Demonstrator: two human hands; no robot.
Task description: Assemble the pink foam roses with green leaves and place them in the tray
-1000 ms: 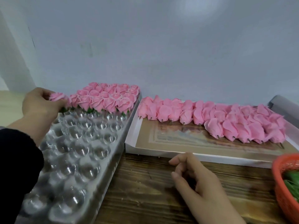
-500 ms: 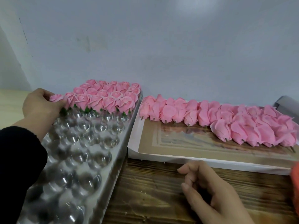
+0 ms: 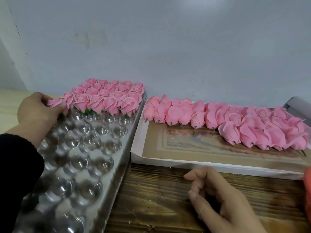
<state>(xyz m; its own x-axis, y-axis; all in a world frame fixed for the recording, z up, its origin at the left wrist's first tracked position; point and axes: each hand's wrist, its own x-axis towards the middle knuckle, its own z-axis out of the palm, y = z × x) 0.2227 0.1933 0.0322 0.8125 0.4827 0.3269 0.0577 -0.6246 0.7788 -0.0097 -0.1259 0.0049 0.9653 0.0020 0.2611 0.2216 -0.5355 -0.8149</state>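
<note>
At the ten o'clock corner of the clear blister tray (image 3: 107, 167), the left hand (image 3: 36, 113) is pinching an assembled pink foam rose (image 3: 56, 103) by its petals and seating it beside the finished rows (image 3: 107, 96). The right hand (image 3: 223, 204) is resting at five o'clock on the wooden table (image 3: 156, 199), fingers loosely curled and holding nothing. Pinching too hard is risking crushed foam, a tilted rose is likely knocking its neighbour or missing the cup, and the bare roses (image 3: 227, 121) are waiting in the cardboard box lid (image 3: 185, 163) at two o'clock; no readable writing is showing.
</note>
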